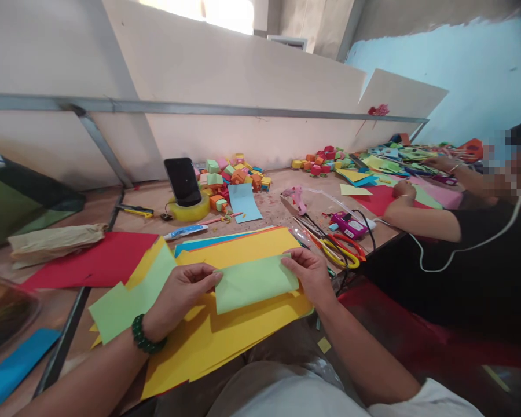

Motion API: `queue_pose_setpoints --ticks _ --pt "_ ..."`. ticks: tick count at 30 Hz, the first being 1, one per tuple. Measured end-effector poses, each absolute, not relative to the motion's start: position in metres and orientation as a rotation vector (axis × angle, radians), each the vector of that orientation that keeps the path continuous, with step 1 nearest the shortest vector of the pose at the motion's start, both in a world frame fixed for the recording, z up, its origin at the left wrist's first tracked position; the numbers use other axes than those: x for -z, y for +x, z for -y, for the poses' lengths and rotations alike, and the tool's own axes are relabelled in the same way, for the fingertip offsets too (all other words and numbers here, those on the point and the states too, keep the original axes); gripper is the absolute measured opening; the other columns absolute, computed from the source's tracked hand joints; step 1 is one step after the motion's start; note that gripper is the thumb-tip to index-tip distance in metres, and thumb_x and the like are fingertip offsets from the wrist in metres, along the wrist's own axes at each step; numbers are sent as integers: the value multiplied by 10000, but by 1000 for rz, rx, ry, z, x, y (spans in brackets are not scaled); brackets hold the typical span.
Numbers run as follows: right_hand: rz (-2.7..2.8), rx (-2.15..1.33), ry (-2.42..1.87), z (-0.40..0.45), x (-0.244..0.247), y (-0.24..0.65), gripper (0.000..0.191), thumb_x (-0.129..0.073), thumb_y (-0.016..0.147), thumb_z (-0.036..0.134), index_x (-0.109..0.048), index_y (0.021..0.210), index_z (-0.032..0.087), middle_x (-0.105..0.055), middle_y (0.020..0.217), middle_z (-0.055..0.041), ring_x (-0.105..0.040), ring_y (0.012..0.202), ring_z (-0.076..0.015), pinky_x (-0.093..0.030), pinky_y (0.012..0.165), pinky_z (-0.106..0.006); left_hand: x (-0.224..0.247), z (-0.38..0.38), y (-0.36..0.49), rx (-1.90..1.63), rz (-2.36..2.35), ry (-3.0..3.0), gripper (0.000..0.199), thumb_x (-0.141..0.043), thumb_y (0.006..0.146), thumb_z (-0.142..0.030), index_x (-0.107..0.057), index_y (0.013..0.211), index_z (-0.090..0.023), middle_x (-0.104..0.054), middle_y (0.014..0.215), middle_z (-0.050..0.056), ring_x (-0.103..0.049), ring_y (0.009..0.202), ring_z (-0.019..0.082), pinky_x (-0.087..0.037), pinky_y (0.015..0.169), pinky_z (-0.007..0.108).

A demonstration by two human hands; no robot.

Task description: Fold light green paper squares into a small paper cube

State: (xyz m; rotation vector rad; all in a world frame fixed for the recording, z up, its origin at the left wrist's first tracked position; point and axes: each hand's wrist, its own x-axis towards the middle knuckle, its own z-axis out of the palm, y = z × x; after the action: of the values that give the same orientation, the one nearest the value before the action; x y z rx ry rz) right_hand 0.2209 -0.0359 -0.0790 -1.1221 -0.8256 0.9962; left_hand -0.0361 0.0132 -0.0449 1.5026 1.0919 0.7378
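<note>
A light green paper strip (256,285) is stretched between my two hands, above a stack of yellow sheets (234,333). My left hand (186,289), below a green bead bracelet, pinches its left end between thumb and fingers. The upper right corner is pinched by my right hand (310,272). Under my left forearm and wrist lie more light green sheets (128,307), partly over yellow ones. Blue and orange sheet edges show at the back of the stack.
Behind the stack are a phone (183,180) on a tape roll (189,209), small folded paper pieces (238,176) and a light blue sheet (245,202). Scissors (338,249), a pink glue gun (296,200) and a purple power strip (351,225) lie right. A person (473,231) works at far right.
</note>
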Motion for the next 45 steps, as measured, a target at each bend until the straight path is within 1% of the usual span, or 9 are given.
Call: queue_pose_setpoints --ticks 8,16,20,23,27,31,35,38,45 --pt "846 -926 -1161 38 95 231 270 -821 606 329 -688 781 173 -664 671 8 -554 559 -92 -448 524 -201 47 -12 -33 -776 -1071 1515 262 -685 688 -394 -643 645 -140 -578 567 -6 -465 531 86 -379 497 187" --pt "857 -847 -1209 38 77 220 315 -840 509 400 -676 658 176 -647 613 4 -554 531 -102 -475 509 -220 29 -4 -29 -822 -1056 1506 233 -663 627 -379 -643 604 -148 -604 541 6 -514 521 102 -457 541 215" --pt "892 -831 -1219 39 67 215 302 -830 517 412 -668 644 189 -623 597 12 -525 523 -98 -451 503 -221 23 -2 -30 -809 -1068 1574 265 -646 642 -417 -625 597 -156 -613 552 16 -545 538 127 -469 544 235" --pt "966 -805 -1238 40 63 214 302 -802 553 443 -656 638 192 -596 585 12 -494 524 -105 -424 500 -233 22 -2 -30 -775 -1078 1628 283 -612 658 -439 -594 584 -166 -592 543 13 -536 534 130 -454 531 238" --pt "1083 -820 -1263 39 63 215 318 -771 587 472 -636 619 186 -579 596 6 -479 555 -116 -401 519 -240 23 -5 -30 -752 -1118 1686 250 -574 652 -405 -550 560 -174 -520 500 -17 -457 491 104 -395 489 218" --pt "1100 -888 -1300 38 61 214 345 -773 568 488 -624 600 179 -549 567 13 -450 545 -111 -364 505 -236 22 -5 -31 -717 -1154 1766 223 -536 643 -365 -518 527 -175 -458 482 -35 -391 481 92 -329 473 213" --pt "1054 -933 -1303 38 58 210 369 -792 518 496 -615 581 178 -553 559 11 -454 541 -112 -367 513 -244 18 -4 -33 -700 -1152 1816 245 -532 651 -380 -526 524 -171 -485 493 -23 -413 511 107 -344 508 227" --pt "1002 -943 -1287 37 59 209 377 -803 495 489 -622 606 178 -551 564 15 -460 538 -107 -370 512 -244 19 -5 -34 -705 -1149 1844 264 -538 671 -395 -537 531 -171 -504 499 -19 -424 522 114 -352 508 226" --pt "958 -910 -1249 35 67 213 395 -815 509 416 -634 773 183 -532 573 41 -464 540 -97 -365 507 -229 27 -11 -35 -677 -1110 1878 266 -541 679 -399 -531 540 -172 -474 495 -25 -408 513 112 -339 495 219"
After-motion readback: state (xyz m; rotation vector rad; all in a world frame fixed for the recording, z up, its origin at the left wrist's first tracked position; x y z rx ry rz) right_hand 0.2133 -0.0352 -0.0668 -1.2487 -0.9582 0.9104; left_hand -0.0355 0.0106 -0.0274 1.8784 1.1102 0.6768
